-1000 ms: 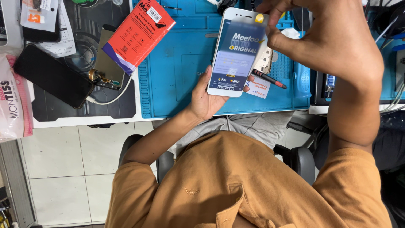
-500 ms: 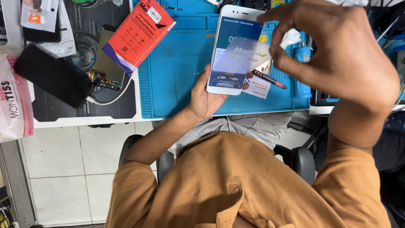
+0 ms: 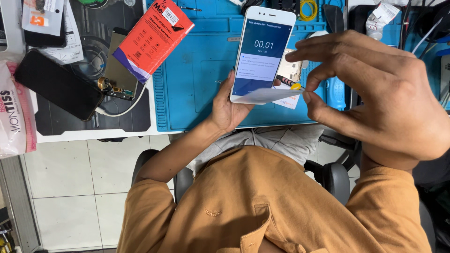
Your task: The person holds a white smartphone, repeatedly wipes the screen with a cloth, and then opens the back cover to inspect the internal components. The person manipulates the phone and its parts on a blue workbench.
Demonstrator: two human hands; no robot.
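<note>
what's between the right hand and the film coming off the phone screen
Nothing visible. The right hand already pinches the film by its yellow tab, at the lower end of the white phone that the left hand holds above the blue mat.

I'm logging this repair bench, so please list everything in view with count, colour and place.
white phone: 1, white with lit blue screen, held above the mat
protective film: 1, clear, peeled off at the phone's lower edge
blue mat: 1, blue, centre of the bench
red box: 1, red and purple, on the mat's left edge
black phone: 1, black, left on the bench
tissue pack: 1, white and pink, far left
left hand: grip on the white phone
right hand: pinching the protective film
</note>
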